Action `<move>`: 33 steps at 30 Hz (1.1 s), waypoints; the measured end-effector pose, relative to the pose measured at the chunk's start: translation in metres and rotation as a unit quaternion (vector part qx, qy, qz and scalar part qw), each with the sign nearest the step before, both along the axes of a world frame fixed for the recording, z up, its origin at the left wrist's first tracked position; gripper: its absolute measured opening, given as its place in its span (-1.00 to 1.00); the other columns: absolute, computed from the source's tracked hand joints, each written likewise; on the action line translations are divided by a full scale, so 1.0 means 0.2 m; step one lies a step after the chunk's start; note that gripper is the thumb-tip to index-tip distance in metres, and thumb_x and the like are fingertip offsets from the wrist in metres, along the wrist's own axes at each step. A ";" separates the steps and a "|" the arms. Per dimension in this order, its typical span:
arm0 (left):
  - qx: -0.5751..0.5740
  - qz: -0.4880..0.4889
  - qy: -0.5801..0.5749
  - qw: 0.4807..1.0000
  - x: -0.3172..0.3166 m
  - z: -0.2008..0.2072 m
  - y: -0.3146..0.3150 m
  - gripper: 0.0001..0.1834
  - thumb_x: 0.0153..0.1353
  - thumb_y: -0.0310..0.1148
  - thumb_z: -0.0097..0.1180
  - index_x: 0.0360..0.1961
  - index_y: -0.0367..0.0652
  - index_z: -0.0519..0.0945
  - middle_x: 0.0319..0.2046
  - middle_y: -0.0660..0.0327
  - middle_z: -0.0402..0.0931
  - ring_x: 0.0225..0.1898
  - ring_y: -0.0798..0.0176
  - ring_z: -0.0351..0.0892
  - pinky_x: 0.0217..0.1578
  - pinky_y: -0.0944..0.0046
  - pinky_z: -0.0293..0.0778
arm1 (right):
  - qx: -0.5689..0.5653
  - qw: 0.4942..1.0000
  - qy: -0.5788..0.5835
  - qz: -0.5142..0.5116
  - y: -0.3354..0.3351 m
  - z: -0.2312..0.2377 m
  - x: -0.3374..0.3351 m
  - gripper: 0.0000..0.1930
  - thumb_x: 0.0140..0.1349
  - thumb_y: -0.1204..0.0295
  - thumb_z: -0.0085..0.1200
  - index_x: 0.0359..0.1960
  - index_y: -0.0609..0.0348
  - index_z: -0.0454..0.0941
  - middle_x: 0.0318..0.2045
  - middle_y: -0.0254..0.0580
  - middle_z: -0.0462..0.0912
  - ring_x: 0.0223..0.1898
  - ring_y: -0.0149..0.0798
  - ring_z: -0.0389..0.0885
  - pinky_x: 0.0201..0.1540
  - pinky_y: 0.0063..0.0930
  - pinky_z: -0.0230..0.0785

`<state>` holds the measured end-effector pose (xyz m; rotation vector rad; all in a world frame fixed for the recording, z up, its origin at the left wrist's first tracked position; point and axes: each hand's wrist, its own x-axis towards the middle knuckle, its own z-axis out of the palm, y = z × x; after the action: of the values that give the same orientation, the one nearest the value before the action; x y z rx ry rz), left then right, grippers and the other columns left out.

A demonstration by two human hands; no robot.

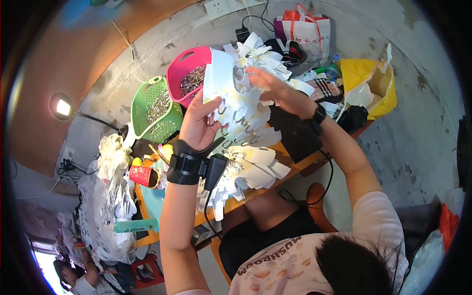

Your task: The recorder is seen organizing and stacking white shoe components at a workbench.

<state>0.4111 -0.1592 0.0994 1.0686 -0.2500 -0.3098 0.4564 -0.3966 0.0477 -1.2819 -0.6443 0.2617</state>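
My left hand (196, 123) grips a bunch of white, flat, curved pieces (220, 73) with metal rings along them, its thumb lying on the front piece. The bunch is raised over the table and fans out downward. At its upper right side is my right hand (282, 93), its fingers stretched out and apart near a ring; whether the fingertips touch the pieces I cannot tell. Below the bunch, a heap of similar white pieces (258, 169) lies at the near table edge. Behind it, another heap of white pieces (258, 51) spreads out.
A pink basket (176, 73) and a green basket (140, 110) hold metal rings. To the left are a red cup (141, 175), a lit lamp (63, 107) and a teal tube (135, 225). A yellow bag (361, 71) stands right. Another person (81, 278) sits far lower left.
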 end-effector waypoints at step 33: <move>0.037 0.237 0.077 0.968 -0.54 -0.24 0.06 -0.63 0.35 -0.45 0.00 0.17 -0.23 0.39 -0.08 0.11 0.58 -0.28 0.29 0.65 -0.37 0.46 0.50 | -0.318 0.846 -0.393 -0.168 0.09 -0.20 0.13 -0.62 0.16 0.22 0.25 -0.05 0.13 0.57 -0.19 -0.22 0.63 -0.14 -0.14 0.61 -0.04 -0.29 0.43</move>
<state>0.3028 -0.1470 0.0519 1.1365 0.1601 0.0298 0.4815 -0.3783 0.0074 -2.1484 -1.0512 -0.4154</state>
